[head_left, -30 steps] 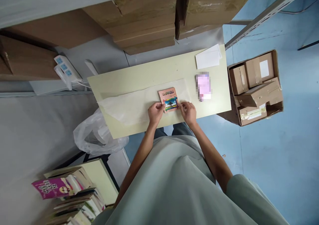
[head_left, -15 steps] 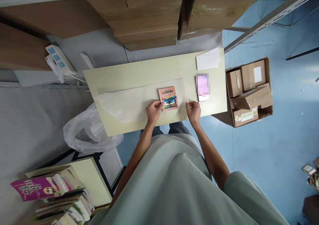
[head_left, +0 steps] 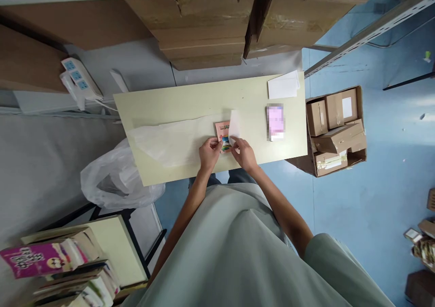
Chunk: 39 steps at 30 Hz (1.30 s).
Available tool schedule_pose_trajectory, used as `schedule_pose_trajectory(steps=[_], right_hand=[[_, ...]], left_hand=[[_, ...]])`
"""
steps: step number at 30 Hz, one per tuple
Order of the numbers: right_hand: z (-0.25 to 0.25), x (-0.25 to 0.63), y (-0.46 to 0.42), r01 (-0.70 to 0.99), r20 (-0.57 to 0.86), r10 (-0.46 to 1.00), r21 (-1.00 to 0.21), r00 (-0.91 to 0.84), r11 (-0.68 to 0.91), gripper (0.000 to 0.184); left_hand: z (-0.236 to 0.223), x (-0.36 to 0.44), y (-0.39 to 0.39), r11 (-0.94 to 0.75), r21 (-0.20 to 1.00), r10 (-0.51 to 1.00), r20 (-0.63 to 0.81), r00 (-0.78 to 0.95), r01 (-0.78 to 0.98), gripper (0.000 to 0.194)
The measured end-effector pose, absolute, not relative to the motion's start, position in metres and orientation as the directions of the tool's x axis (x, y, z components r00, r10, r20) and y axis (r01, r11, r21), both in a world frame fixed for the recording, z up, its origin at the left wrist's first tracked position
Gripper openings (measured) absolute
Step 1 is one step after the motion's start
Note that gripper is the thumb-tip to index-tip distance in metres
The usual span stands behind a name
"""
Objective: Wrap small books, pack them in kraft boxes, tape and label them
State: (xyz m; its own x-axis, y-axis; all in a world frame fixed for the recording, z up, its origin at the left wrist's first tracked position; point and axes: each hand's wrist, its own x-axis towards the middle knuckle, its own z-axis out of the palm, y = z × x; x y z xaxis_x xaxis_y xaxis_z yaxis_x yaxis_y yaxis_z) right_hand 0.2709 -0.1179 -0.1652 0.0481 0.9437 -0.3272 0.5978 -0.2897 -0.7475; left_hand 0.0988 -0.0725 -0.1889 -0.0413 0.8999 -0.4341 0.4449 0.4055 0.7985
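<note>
A small pink book (head_left: 222, 126) with a picture on its cover lies on a long sheet of thin white wrapping material (head_left: 173, 139) on the table. My left hand (head_left: 209, 153) pinches the book's lower left edge, fingers closed. My right hand (head_left: 244, 155) is closed on the sheet's right end, which is folded up over the right part of the book and hides it. To the right lies a pink item (head_left: 276, 120), blurred out, so I cannot tell its kind.
White papers (head_left: 282, 85) lie at the table's (head_left: 204, 96) far right corner. A carton of smaller boxes (head_left: 336, 130) stands on the floor at right. A plastic bag (head_left: 118, 180) hangs at left, near stacked books (head_left: 78, 266). Large cartons (head_left: 204, 35) and a power strip (head_left: 81, 78) are beyond the table.
My right hand has moved left, carrying the sheet's right end over the book's right part. My left hand has stayed at the book's left edge. The view has shifted slightly.
</note>
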Motion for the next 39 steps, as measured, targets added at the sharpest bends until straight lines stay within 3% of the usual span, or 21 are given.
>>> schedule_pose_trajectory(steps=[5,11,14,17,19,22,25,26,29,31,35,39], right_hand=[[-0.181,0.262,-0.106,0.71,-0.372,0.92,-0.68,-0.12,-0.182,0.052],[-0.181,0.276,-0.098,0.663,-0.379,0.897,-0.735,-0.228,-0.142,0.07],[-0.174,0.291,-0.081,0.65,-0.393,0.861,-0.753,-0.322,-0.101,0.062],[-0.172,0.301,-0.051,0.706,-0.381,0.881,-0.704,-0.283,-0.077,0.05],[-0.176,0.303,-0.028,0.736,-0.373,0.892,-0.673,-0.256,-0.07,0.047],[-0.183,0.301,0.0,0.759,-0.431,0.865,-0.644,-0.258,-0.095,0.043],[-0.185,0.299,0.014,0.782,-0.496,0.824,-0.613,-0.273,-0.11,0.037],[-0.184,0.298,0.016,0.793,-0.51,0.817,-0.599,-0.271,-0.111,0.036],[-0.183,0.297,0.02,0.821,-0.537,0.804,-0.559,-0.256,-0.112,0.03],[-0.184,0.296,0.022,0.83,-0.537,0.802,-0.549,-0.26,-0.098,0.028],[-0.184,0.292,0.027,0.853,-0.547,0.791,-0.519,-0.275,-0.063,0.027],[-0.174,0.292,0.023,0.872,-0.551,0.78,-0.49,-0.297,-0.014,0.021]], left_hand=[[-0.189,0.105,-0.082,0.348,0.779,0.933,-0.341,-0.113,0.522,0.02],[-0.189,0.119,-0.089,0.382,0.717,0.921,-0.345,-0.179,0.584,0.045],[-0.191,0.123,-0.088,0.41,0.688,0.908,-0.37,-0.195,0.599,0.05],[-0.193,0.122,-0.089,0.421,0.713,0.902,-0.394,-0.176,0.56,0.052],[-0.193,0.118,-0.09,0.391,0.735,0.913,-0.384,-0.134,0.554,0.046],[-0.191,0.115,-0.094,0.309,0.746,0.933,-0.359,-0.034,0.59,0.021],[-0.188,0.128,-0.097,0.265,0.703,0.938,-0.346,-0.008,0.66,0.011],[-0.187,0.137,-0.097,0.269,0.677,0.94,-0.341,-0.031,0.686,0.019],[-0.188,0.169,-0.094,0.33,0.595,0.93,-0.34,-0.143,0.733,0.071],[-0.19,0.189,-0.088,0.386,0.544,0.908,-0.367,-0.202,0.745,0.091],[-0.194,0.206,-0.077,0.455,0.495,0.87,-0.423,-0.253,0.74,0.093],[-0.19,0.195,-0.076,0.397,0.489,0.882,-0.437,-0.175,0.777,0.087]])
